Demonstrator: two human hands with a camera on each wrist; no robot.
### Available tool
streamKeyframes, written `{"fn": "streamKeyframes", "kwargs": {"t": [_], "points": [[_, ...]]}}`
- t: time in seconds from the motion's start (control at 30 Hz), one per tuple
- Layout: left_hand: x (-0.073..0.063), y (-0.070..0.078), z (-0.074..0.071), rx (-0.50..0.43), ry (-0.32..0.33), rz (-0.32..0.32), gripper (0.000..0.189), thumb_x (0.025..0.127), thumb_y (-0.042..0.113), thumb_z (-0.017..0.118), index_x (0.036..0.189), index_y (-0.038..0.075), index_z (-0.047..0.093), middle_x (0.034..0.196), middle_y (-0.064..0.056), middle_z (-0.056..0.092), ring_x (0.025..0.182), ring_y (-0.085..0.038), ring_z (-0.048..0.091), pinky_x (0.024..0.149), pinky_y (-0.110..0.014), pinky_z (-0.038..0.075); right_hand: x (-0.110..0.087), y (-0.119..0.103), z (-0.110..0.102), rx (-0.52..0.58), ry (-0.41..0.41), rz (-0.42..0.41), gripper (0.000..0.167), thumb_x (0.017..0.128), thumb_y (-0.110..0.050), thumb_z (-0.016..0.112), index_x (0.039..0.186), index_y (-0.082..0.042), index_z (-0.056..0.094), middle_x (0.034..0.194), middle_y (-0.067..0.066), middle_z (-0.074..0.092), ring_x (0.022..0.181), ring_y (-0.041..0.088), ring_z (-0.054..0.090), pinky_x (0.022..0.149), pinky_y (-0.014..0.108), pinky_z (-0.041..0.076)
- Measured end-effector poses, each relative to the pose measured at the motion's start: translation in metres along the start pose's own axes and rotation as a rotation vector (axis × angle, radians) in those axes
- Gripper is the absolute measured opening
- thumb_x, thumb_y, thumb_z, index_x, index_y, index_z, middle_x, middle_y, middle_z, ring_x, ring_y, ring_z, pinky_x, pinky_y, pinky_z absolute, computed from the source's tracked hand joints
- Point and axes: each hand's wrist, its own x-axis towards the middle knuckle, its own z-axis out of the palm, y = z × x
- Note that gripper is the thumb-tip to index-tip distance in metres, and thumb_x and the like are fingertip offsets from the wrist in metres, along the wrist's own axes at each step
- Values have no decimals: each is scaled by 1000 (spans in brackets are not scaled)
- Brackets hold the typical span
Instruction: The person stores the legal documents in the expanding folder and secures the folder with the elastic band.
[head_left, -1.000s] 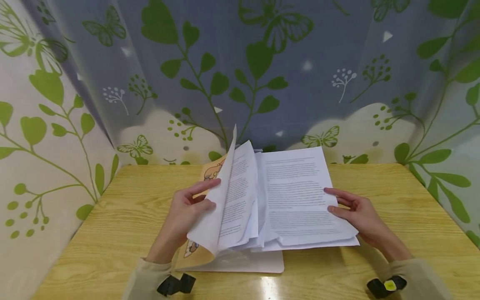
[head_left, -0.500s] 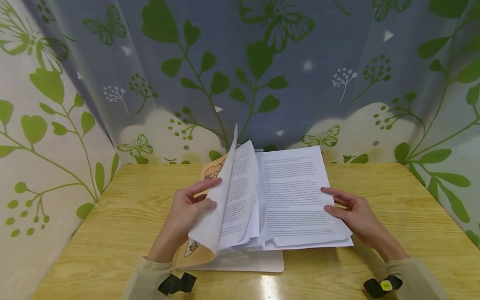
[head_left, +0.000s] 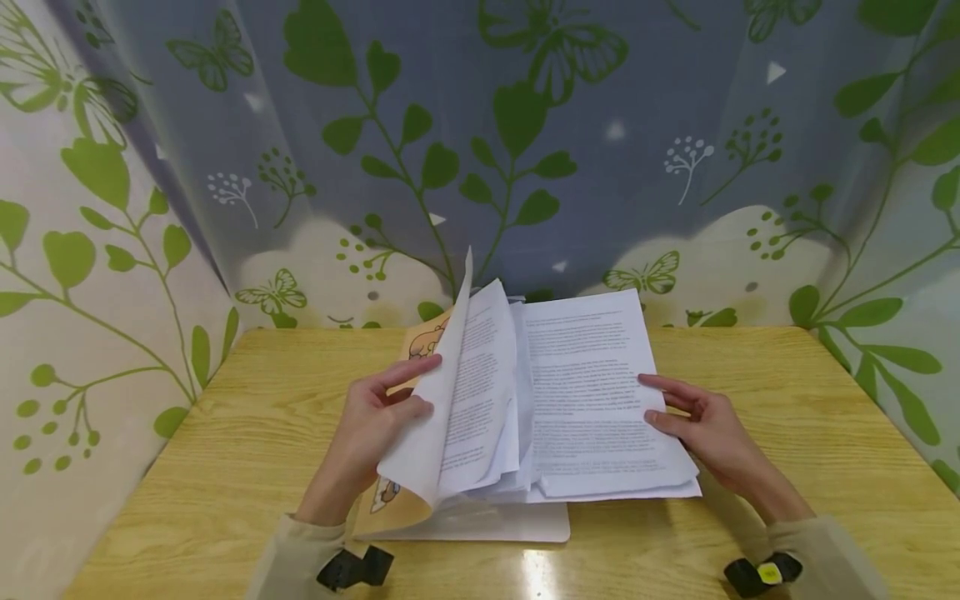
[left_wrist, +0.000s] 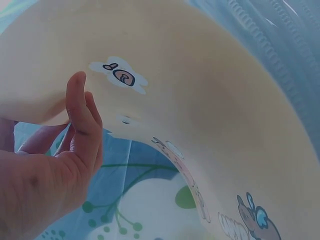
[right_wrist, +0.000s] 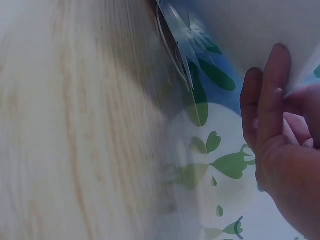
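An open folder with an orange cartoon-printed cover lies on the table, and its white back part shows along the front. My left hand pinches the cover side, where a white sheet curls upward. From beneath, the left wrist view shows the bent cream cover with small cartoon figures, fingers against it. My right hand pinches the right edge of a stack of printed sheets, thumb on top. In the right wrist view its fingers press the underside of the raised paper.
The wooden table extends around the folder on both sides. A blue and white curtain with green leaves and butterflies hangs right behind it. More printed sheets stand tilted at the folder's middle. A glare spot shows near the front.
My right hand has shifted slightly left, bringing the printed sheets' right edge with it. The left hand and the curled white sheet have hardly moved.
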Motion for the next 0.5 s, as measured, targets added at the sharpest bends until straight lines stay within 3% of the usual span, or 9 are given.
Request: {"fn": "streamKeyframes", "kwargs": {"t": [0.5], "points": [[0,0,2,2,-1,-1,51,90,-5,59,138,12,66,145,-9,55,86,-21,70,68,-32,63,-1,-1,1,-37,9,-14,58,97,-19,70,151,-9,50,117,-19,68,98,6,71,77,28,62]]}}
